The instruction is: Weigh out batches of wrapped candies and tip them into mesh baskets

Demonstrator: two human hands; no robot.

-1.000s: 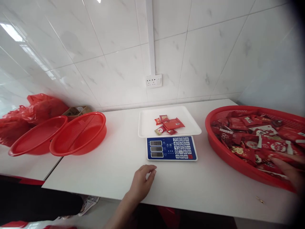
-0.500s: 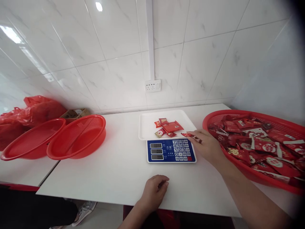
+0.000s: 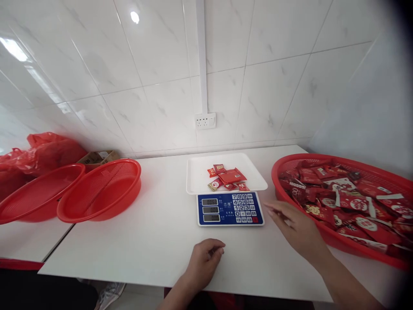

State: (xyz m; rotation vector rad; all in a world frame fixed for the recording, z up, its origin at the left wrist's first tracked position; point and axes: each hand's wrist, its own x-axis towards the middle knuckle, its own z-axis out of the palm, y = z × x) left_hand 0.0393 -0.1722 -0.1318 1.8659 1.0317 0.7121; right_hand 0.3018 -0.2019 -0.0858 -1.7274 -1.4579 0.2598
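Observation:
My right hand [image 3: 298,230] hovers between the scale's keypad and the large red basket [image 3: 274,178], fingers stretched out and holding nothing. My left hand [image 3: 204,261] rests on the white table in front of the scale, its fingers loosely curled in and nothing visible in them. The blue-faced digital scale [image 3: 227,206] has lit readouts at its left and number keys at its right. On its white tray [image 3: 254,183] lies a small pile of red snack packets [image 3: 232,175], one of them larger than the others. Many more red packets [image 3: 359,202] fill the basket.
Two red plastic baskets stand at the left, the nearer one [image 3: 130,193] overlapping the other [image 3: 19,211]. Behind them are red plastic bags [image 3: 53,150] and a cardboard box [image 3: 100,158]. A tiled wall with a socket [image 3: 205,121] backs the table. Another person's shoe [image 3: 111,295] shows below.
My right hand has let go of a small red packet at the tray's front right and drawn back toward me. That packet now lies with the pile. My left hand stays put.

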